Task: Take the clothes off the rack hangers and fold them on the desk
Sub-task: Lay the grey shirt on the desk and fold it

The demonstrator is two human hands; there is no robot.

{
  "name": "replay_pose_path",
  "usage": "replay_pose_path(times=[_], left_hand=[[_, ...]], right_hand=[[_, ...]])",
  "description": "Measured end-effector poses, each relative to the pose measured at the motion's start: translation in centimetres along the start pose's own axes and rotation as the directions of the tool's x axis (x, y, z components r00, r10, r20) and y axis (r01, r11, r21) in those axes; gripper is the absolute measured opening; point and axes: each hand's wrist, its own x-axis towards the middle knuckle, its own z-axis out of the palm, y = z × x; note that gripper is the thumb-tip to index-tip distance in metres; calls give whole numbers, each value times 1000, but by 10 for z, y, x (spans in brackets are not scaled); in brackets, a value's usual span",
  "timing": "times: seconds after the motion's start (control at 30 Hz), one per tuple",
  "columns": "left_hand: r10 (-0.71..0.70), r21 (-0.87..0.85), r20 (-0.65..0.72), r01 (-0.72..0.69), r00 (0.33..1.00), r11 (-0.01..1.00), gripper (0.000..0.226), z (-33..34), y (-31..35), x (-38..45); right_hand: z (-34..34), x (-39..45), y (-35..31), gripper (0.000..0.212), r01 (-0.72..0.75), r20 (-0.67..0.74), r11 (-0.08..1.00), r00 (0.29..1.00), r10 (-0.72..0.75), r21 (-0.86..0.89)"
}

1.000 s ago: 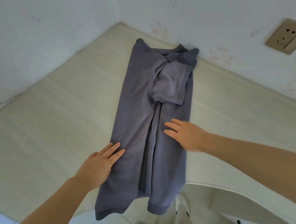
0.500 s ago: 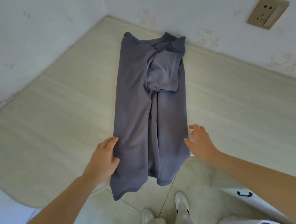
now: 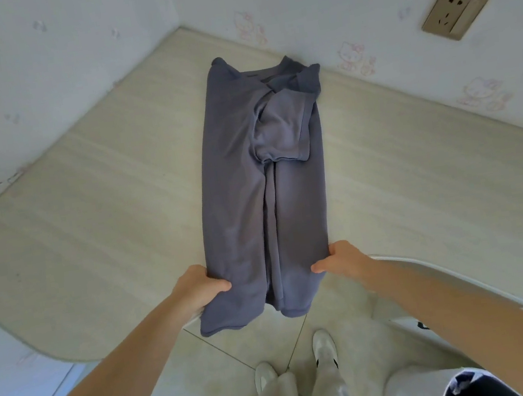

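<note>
A grey-blue polo shirt (image 3: 234,181) lies lengthwise on the pale wooden desk (image 3: 87,223), both sides folded inward, one sleeve on top, collar toward the corner of the walls. Its hem hangs over the desk's front edge. My left hand (image 3: 195,289) grips the shirt's left edge near the hem, thumb on top. My right hand (image 3: 340,259) grips the right edge at the same height, thumb on the cloth.
White walls meet behind the desk; a wall socket (image 3: 454,11) sits at the upper right. Below the desk edge are floor tiles, my legs and white shoes (image 3: 323,348). A printed garment (image 3: 448,387) shows at the bottom right.
Both hands slid from the top of the cloth down toward the hem and outward to the shirt's side edges, where they now grip it. The view shifted back from the desk.
</note>
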Motion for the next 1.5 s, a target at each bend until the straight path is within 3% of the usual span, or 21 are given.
replay_pose_path(times=[0.13,0.3,0.4,0.5,0.6,0.7,0.87,1.07,1.23,1.27,1.33,1.4,1.43,1.5], left_hand=[[-1,-151,136,22,991,988,24,-7,0,-18],[20,-140,211,10,977,990,38,-18,-6,-34],[16,-154,275,28,961,988,33,-20,-6,-47],[28,-168,306,25,951,985,49,-27,-3,-53],[73,-242,276,-4,958,970,58,-34,9,-56],[99,-309,206,-32,974,951,51,-42,30,-53],[130,-385,92,-86,987,919,5,-62,75,-36],[-1,-537,186,102,983,837,14,-87,136,9],[-58,-751,100,114,993,651,16,-90,181,75],[-74,-765,89,116,993,634,17,-87,185,85],[-129,-631,23,114,991,767,20,-79,187,102],[-141,-319,-112,99,984,943,24,-71,184,119],[-96,-174,-167,66,981,983,24,-70,180,124],[-35,-85,-181,20,983,996,26,-68,177,133]], right_hand=[[-3,-15,2,31,11,36,984,999,-18,177],[-6,-30,6,50,-34,28,976,999,29,217],[-10,-46,5,43,-60,43,962,998,51,265],[-15,-60,2,43,-73,93,942,995,45,328],[-25,-68,-10,51,-66,108,922,994,27,382],[-38,-67,-26,53,-47,91,905,996,10,423],[-62,-50,-59,6,-64,67,805,997,30,589],[-104,-6,-89,11,-160,98,671,987,129,724],[-130,57,-112,11,-241,171,555,970,175,796],[-131,69,-112,11,-242,170,571,969,177,785],[-133,91,-107,9,-251,155,660,967,201,708],[-136,108,-105,13,-277,143,764,960,240,582],[-138,115,-105,14,-251,99,841,967,233,479],[-143,128,-112,13,-169,18,936,985,172,308]])
